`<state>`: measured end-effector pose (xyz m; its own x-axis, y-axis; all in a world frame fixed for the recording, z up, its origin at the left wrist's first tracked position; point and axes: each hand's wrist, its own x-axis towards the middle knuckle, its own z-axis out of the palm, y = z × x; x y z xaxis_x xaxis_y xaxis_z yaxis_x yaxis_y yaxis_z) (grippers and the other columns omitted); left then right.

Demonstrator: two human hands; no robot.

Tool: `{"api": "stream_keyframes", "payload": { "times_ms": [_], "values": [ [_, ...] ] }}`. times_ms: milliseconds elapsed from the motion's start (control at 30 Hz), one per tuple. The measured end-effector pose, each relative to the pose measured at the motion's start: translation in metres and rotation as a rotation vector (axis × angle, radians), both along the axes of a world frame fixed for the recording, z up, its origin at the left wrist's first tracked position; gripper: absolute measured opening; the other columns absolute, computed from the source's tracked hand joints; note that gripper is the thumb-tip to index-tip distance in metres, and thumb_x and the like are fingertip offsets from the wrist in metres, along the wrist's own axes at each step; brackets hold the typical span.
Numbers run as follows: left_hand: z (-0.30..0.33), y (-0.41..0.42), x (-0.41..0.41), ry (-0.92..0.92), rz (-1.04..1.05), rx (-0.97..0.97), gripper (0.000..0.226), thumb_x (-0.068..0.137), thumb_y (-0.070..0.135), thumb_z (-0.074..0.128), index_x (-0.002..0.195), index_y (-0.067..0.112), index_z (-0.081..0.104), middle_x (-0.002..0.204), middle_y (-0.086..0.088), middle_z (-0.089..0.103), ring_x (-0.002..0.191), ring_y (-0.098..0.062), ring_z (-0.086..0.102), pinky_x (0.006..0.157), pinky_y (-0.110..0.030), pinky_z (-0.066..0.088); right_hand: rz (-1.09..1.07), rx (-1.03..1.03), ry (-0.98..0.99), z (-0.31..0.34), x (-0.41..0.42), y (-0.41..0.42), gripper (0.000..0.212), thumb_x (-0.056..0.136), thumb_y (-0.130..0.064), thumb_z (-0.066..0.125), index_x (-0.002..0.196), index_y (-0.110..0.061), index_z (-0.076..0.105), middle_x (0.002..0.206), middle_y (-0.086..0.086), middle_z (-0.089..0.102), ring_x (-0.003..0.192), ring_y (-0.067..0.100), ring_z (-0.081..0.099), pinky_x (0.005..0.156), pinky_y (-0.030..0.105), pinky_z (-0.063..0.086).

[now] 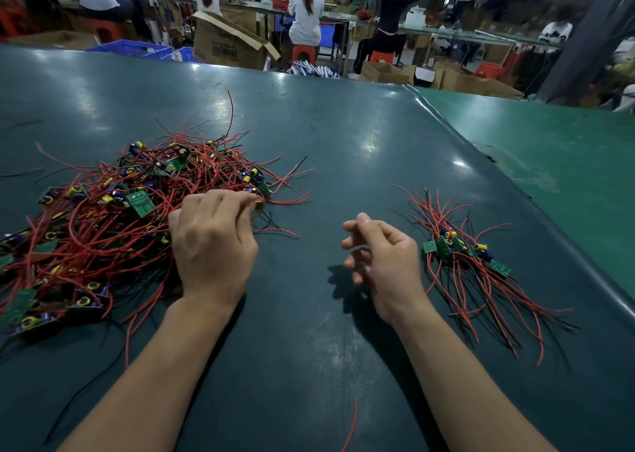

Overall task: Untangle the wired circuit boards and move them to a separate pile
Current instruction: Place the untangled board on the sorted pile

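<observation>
Head view: counter [343, 149] has a dark teal mat, glossy, with ceiling-light glare spots and scuffs. A lighter green mat [549, 163] sits along its right side, the dark mat's edge curled up at the seam.

Tangled pile [113, 221] of wired circuit boards on the left: green boards, yellow and blue components, red and black leads all knotted. Small sorted pile [460, 255] on the right, well apart from the big one, leads fanned toward the near edge. One loose red wire [351, 427] near the bottom edge.

Left hand [213, 245] rests at the right edge of the tangled pile, fingers [240, 199] curled and pinching a small part with a red lead at its tip. Right hand [385, 255] hovers between the piles, fingers loosely curled, holding nothing.

Room behind: factory floor. Seated people [305, 8] at long benches, backs to camera, on red stools [304, 53]. Open cardboard boxes [223, 42], blue crates [134, 48], more boxes on the floor at right. Dark pillar [591, 36] far right. Background is blurred.
</observation>
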<state>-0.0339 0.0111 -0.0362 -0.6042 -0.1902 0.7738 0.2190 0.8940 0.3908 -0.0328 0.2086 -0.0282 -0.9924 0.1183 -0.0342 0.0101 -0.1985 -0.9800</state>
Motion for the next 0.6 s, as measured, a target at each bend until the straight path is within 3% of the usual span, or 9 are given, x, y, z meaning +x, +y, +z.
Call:
{"api": "stream_keyframes", "payload": {
  "times_ms": [100,200,300,433,533,600],
  "values": [
    [0.000,0.011,0.004,0.169,-0.344,-0.084,0.013,0.092,0.006,0.061,0.095,0.009,0.073,0.095,-0.004,0.069,0.089,-0.028,0.059,0.078,-0.044,0.044,0.218,0.046,-0.014,0.000,0.003,-0.007,0.035,0.093,-0.038,0.058,0.083,-0.008,0.071,0.063,0.006,0.065,0.038,0.014,0.050,0.032,0.016,0.032],
    [-0.002,0.025,0.008,0.163,-0.592,-0.132,0.013,0.091,0.001,0.063,0.098,0.003,0.074,0.098,-0.011,0.066,0.090,-0.029,0.059,0.082,-0.037,0.048,0.346,-0.017,-0.091,0.002,0.004,-0.006,0.037,0.080,-0.048,0.061,0.076,-0.013,0.072,0.064,0.009,0.065,0.036,0.012,0.048,0.031,0.014,0.029],
    [-0.003,0.027,0.006,0.155,-0.598,-0.139,0.014,0.089,0.001,0.066,0.099,0.005,0.075,0.102,-0.013,0.065,0.095,-0.029,0.057,0.088,-0.033,0.047,0.400,-0.134,-0.076,0.003,0.004,-0.001,0.018,0.077,-0.033,0.069,0.075,-0.016,0.076,0.069,0.011,0.068,0.040,0.008,0.049,0.033,0.014,0.030],
    [0.002,0.025,0.009,0.295,-0.342,-0.083,0.011,0.087,0.014,0.072,0.095,0.009,0.076,0.107,-0.011,0.065,0.101,-0.031,0.055,0.093,-0.038,0.044,0.309,-0.297,-0.047,0.005,0.001,0.002,0.019,0.075,-0.020,0.069,0.091,-0.011,0.075,0.077,0.011,0.072,0.048,0.006,0.053,0.039,0.013,0.039],
    [0.001,0.026,0.012,0.280,-0.411,-0.007,0.011,0.087,0.017,0.071,0.082,0.007,0.073,0.086,-0.005,0.065,0.081,-0.024,0.056,0.077,-0.033,0.045,0.252,-0.342,-0.019,0.005,-0.002,0.003,0.009,0.074,-0.015,0.069,0.077,-0.013,0.077,0.081,0.010,0.074,0.056,0.013,0.065,0.048,0.017,0.050],
    [-0.003,0.029,0.011,0.088,-0.553,0.056,0.016,0.088,0.022,0.069,0.081,0.008,0.071,0.075,0.000,0.064,0.069,-0.018,0.055,0.067,-0.032,0.046,0.238,-0.318,-0.010,0.003,-0.002,0.001,0.007,0.073,-0.014,0.069,0.078,-0.012,0.074,0.083,0.011,0.074,0.061,0.017,0.070,0.049,0.019,0.053]
  ]
}}
